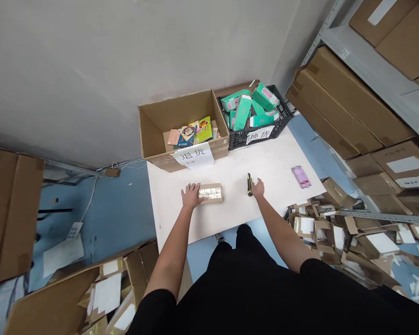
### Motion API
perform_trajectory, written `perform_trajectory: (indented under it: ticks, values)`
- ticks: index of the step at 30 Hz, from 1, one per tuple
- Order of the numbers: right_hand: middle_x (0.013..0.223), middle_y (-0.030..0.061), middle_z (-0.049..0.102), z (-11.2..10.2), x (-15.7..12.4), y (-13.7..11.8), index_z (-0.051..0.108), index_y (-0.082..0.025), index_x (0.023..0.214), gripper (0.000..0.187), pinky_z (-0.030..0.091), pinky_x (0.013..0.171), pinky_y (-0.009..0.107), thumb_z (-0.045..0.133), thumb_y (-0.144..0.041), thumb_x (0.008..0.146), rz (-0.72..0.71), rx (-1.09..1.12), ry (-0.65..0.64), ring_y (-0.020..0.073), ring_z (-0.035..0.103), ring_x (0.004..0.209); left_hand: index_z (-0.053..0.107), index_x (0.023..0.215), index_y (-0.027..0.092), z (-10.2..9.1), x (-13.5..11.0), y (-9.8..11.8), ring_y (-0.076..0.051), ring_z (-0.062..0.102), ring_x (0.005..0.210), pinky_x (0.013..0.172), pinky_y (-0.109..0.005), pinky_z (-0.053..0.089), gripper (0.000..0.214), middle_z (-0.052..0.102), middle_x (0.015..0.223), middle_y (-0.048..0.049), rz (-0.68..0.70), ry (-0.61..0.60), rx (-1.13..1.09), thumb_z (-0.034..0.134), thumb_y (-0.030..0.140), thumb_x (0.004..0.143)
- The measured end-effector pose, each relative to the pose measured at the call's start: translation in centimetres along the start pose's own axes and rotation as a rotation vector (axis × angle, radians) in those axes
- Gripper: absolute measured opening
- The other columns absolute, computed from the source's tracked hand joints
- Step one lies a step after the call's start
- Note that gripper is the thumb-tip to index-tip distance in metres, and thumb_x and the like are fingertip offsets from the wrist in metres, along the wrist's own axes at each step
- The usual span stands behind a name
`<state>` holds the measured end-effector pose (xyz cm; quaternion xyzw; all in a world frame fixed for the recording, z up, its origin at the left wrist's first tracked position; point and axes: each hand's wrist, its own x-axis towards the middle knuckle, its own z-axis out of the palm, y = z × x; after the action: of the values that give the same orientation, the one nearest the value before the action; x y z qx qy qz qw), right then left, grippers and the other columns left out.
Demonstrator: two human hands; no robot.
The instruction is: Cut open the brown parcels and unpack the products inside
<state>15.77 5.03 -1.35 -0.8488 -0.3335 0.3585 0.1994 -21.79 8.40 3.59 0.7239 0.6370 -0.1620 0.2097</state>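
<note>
A small cardboard box [214,200] with a shiny label strip lies flat on the white table [171,204]. My left hand [191,195] grips its left end, with the thumb along the near side and the fingers at the far side. To the right, a black and yellow utility knife [249,185] lies on the table, pointing away from me. My right hand [258,188] is right beside the knife's right edge, its thumb side at the handle and its fingers apart. No finger visibly wraps over the knife.
Behind stand an open carton [153,160] with booklets and a black crate [282,123] full of green boxes. A blurred pink item [300,177] lies at the table's right. Cartons fill the shelf [370,51]; scrap cardboard [335,237] heaps below. A large carton [52,298] stands front left.
</note>
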Motion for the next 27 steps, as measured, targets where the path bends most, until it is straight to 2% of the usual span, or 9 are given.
perform_trajectory:
  ticks: [3,7,9,11,15,17,20,23,27]
  values:
    - [0.143,0.0183,0.064,3.2,-3.0,-1.2,0.052,-0.016,0.147,0.046,0.051,0.104,0.032,0.052,-0.032,0.104,-0.117,-0.005,-0.057,0.0277,0.058,0.136,0.040,0.162,0.033,0.4,-0.3,0.9,-0.037,0.034,0.155,0.129,-0.064,0.019,0.084,0.049,0.163,-0.0133,-0.096,0.026,-0.001,0.067,0.069,0.091]
    - [0.131,0.0100,0.072,10.6,-8.6,-3.6,0.054,-0.021,0.145,0.055,0.056,0.096,0.029,0.069,-0.041,0.096,-0.131,0.046,-0.368,0.0241,0.071,0.118,0.053,0.149,0.026,1.1,-2.0,2.0,-0.036,0.048,0.140,0.124,-0.055,0.029,0.076,0.057,0.149,-0.0161,-0.199,0.038,-0.026,0.067,0.071,0.090]
    - [0.135,0.0092,0.071,13.4,-10.3,-5.1,0.050,-0.022,0.149,0.061,0.055,0.101,0.030,0.069,-0.043,0.095,-0.126,0.102,-0.413,0.0230,0.070,0.122,0.057,0.143,0.021,2.1,-3.6,2.5,-0.035,0.052,0.134,0.116,-0.050,0.038,0.070,0.060,0.143,-0.0178,-0.277,0.073,-0.060,0.061,0.071,0.094]
    - [0.138,0.0106,0.070,15.1,-10.7,-6.8,0.047,-0.021,0.151,0.067,0.054,0.107,0.033,0.072,-0.043,0.093,-0.138,0.114,-0.360,0.0238,0.068,0.127,0.060,0.137,0.017,3.6,-5.4,3.1,-0.036,0.056,0.129,0.107,-0.048,0.046,0.067,0.062,0.137,-0.0201,-0.396,0.133,-0.106,0.051,0.071,0.100]
    - [0.136,0.0125,0.070,16.2,-9.8,-9.9,0.055,-0.019,0.144,0.070,0.055,0.107,0.033,0.081,-0.030,0.081,-0.180,0.039,-0.298,0.0262,0.069,0.125,0.065,0.128,0.008,6.8,-7.9,4.8,-0.035,0.064,0.120,0.098,-0.045,0.052,0.067,0.066,0.126,-0.0241,-0.558,0.232,-0.156,0.036,0.065,0.107]
    - [0.129,0.0094,0.074,16.3,-9.5,-10.6,0.058,-0.021,0.140,0.065,0.057,0.104,0.032,0.081,-0.027,0.080,-0.204,-0.006,-0.312,0.0258,0.072,0.119,0.064,0.132,0.005,7.6,-8.1,5.3,-0.035,0.069,0.115,0.094,-0.043,0.055,0.066,0.068,0.122,-0.0262,-0.542,0.241,-0.157,0.034,0.059,0.109]
    - [0.125,0.0074,0.076,16.1,-9.3,-10.4,0.058,-0.023,0.141,0.062,0.057,0.102,0.032,0.079,-0.031,0.084,-0.252,-0.061,-0.319,0.0255,0.073,0.117,0.053,0.145,-0.005,7.6,-7.7,5.3,-0.035,0.075,0.105,0.086,-0.042,0.059,0.067,0.072,0.115,-0.0311,-0.433,0.204,-0.174,0.033,0.049,0.111]
    - [0.129,0.0094,0.075,15.6,-9.2,-9.9,0.055,-0.021,0.147,0.063,0.055,0.105,0.033,0.076,-0.034,0.088,-0.288,-0.083,-0.334,0.0251,0.071,0.122,0.050,0.147,-0.010,6.9,-7.4,4.6,-0.034,0.077,0.103,0.087,-0.042,0.059,0.066,0.075,0.107,-0.0316,-0.348,0.147,-0.213,0.028,0.041,0.113]
    - [0.137,0.0117,0.072,14.9,-9.1,-9.8,0.049,-0.019,0.153,0.069,0.054,0.108,0.033,0.074,-0.037,0.090,-0.311,-0.075,-0.371,0.0260,0.068,0.129,0.071,0.126,0.005,5.8,-7.8,2.9,-0.031,0.078,0.107,0.094,-0.039,0.056,0.058,0.078,0.109,-0.0245,-0.297,0.109,-0.310,0.026,0.040,0.114]
